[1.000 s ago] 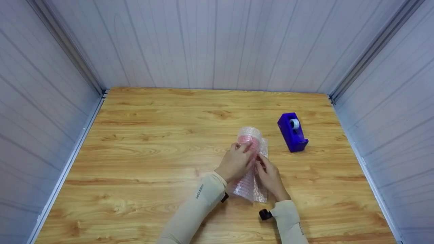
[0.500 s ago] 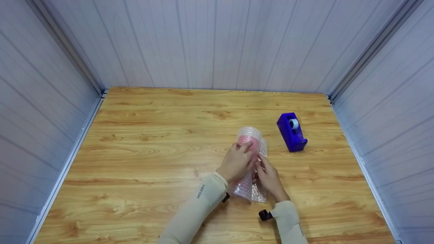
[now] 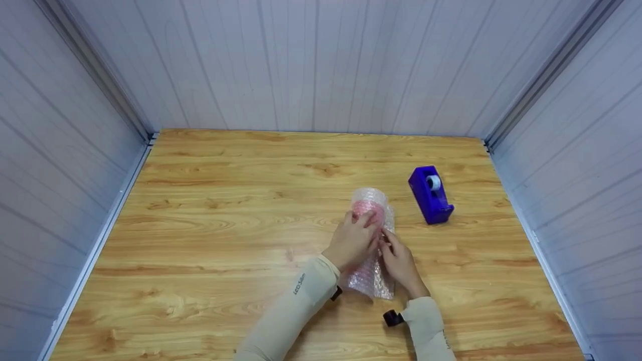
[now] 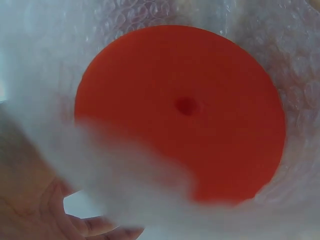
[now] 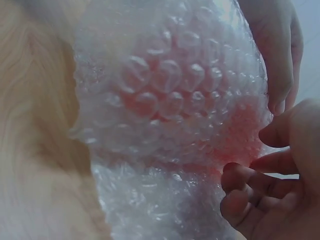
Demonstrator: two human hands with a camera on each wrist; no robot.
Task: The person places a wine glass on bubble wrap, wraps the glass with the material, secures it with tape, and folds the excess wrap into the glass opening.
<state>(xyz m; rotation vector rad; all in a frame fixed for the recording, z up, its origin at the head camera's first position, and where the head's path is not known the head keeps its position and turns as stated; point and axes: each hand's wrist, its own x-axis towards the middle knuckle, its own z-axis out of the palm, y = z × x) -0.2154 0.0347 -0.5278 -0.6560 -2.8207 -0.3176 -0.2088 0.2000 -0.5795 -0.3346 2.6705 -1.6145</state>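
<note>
A red cylinder [image 4: 225, 145] with a round flat end and a small dimple at its centre lies rolled inside clear bubble wrap [image 5: 170, 125]. In the head view the wrapped roll [image 3: 370, 196] lies on the table right of centre, its long side pointing away from me. My left hand [image 3: 349, 241] grips it from above, fingers curled over its top. At the roll's right side my right hand [image 3: 401, 263] pinches the wrap near its loose flap [image 3: 384, 286]. The right wrist view shows those curled fingers [image 5: 235, 202] against the wrap, their exact contact partly hidden.
A blue tape dispenser [image 3: 431, 200] with a white tape roll [image 3: 434, 182] stands to the right, beyond my right hand. Pale panel walls [image 3: 311, 65] enclose the wooden table [image 3: 225, 210] at the back and both sides. Small black wrist cameras [image 3: 392, 317] hang by the sleeves.
Very little differs. My left wrist has shifted slightly to the right, while both hands stay on the wrapped roll, which keeps its place.
</note>
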